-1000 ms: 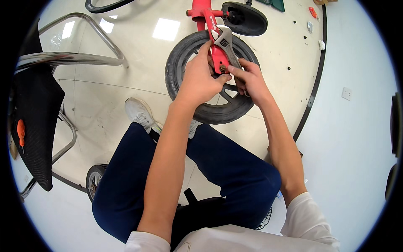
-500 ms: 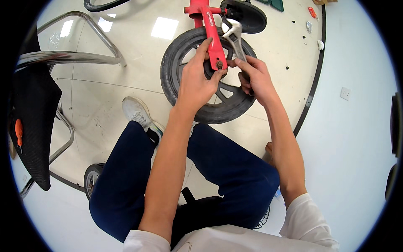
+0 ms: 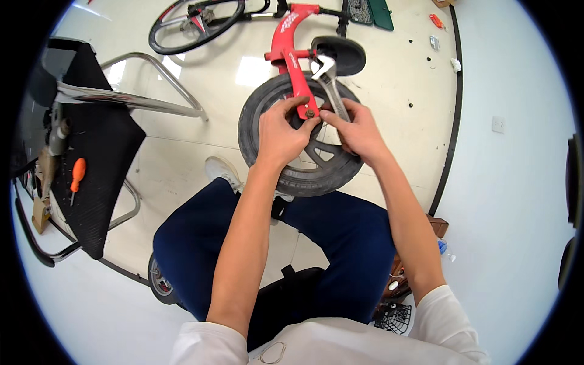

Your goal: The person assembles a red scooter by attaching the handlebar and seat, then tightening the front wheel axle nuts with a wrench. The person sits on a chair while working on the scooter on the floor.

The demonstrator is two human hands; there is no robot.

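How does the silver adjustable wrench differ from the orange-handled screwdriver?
The silver adjustable wrench is bare metal, held in the right hand at the black wheel; the orange-handled screwdriver lies untouched on a black mat, far to the left. The wrench looks longer and wider. Both are hand tools.

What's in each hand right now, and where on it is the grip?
The right hand holds the adjustable wrench by its handle's lower end. The left hand pinches the axle nut on the red fork with its fingertips.
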